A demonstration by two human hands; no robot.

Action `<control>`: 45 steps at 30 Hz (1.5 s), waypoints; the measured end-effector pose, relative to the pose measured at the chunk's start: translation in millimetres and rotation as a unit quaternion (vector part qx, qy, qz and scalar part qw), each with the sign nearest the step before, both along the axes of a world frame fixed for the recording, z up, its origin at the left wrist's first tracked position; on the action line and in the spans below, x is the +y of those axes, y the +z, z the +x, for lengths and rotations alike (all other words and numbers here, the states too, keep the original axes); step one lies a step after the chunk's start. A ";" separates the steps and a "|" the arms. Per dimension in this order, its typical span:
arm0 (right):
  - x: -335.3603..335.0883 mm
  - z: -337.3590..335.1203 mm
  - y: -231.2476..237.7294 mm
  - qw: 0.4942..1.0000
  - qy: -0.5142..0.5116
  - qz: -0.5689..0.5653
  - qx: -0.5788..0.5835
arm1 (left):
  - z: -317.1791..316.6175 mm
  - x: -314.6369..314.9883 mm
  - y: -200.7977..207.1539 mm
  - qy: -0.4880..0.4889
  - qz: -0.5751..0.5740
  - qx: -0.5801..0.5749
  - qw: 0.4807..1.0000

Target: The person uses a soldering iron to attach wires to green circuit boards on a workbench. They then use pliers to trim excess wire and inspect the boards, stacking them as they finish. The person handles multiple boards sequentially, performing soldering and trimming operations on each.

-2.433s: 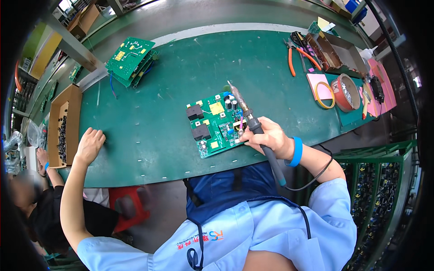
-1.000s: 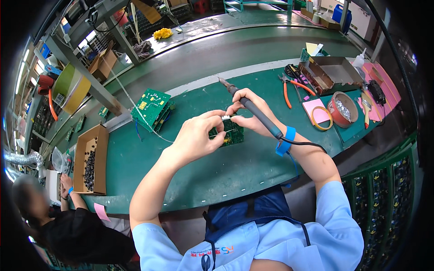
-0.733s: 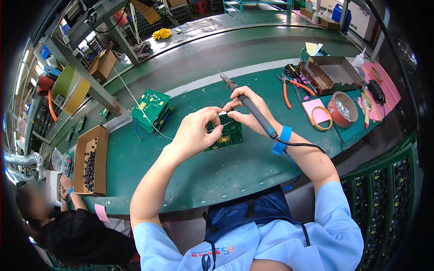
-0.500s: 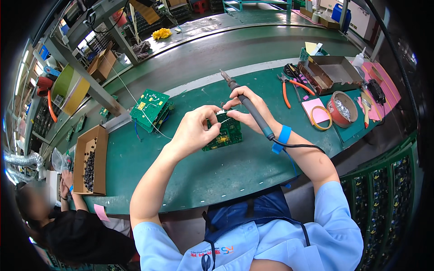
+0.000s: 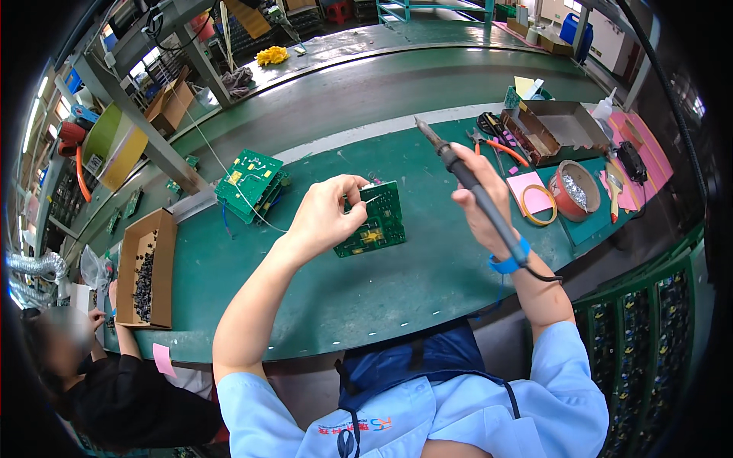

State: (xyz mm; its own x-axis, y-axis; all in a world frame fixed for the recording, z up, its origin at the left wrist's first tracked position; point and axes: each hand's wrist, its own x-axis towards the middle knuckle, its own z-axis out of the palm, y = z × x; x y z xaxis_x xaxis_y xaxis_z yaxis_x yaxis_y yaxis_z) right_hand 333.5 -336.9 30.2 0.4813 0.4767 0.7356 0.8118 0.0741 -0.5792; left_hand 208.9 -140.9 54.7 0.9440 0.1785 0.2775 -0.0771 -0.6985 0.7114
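My right hand [image 5: 486, 206] grips a soldering iron [image 5: 489, 204], its tip raised and pointing up to the left, apart from the board. With thumb and fingers pinched, my left hand [image 5: 324, 216] holds a thin solder wire [image 5: 267, 224] that trails in from the upper left; its short end sticks out over a green circuit board [image 5: 388, 221]. The board stands tilted on the green bench beside the left fingers, which partly cover it. Whether those fingers also grip its edge I cannot tell. Left of that hand lies a stack of green circuit boards [image 5: 250, 182].
A carton of small black parts [image 5: 162, 286] is at the left, near a co-worker [image 5: 137, 397]. To the right lie orange-handled pliers [image 5: 505, 149], a yellow ring [image 5: 551, 206], a round red pot [image 5: 573, 195], a brush [image 5: 614, 195] and a brown tray [image 5: 561, 126].
My right hand has moved away from the board to the right, carrying the soldering iron. My left hand has stayed at the board with the solder wire.
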 end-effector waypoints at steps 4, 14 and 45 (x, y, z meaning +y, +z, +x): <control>-17.2 -5.3 2.9 0.995 0.025 0.073 0.066 | 3.0 3.1 -1.3 0.017 -0.001 -0.006 1.000; -31.9 -17.9 -8.5 0.965 0.157 0.114 0.176 | 5.8 9.6 0.0 0.007 -0.066 0.025 0.998; -124.1 205.6 -38.1 0.915 -0.268 0.104 0.284 | 5.0 3.5 -2.5 0.007 -0.088 0.021 0.996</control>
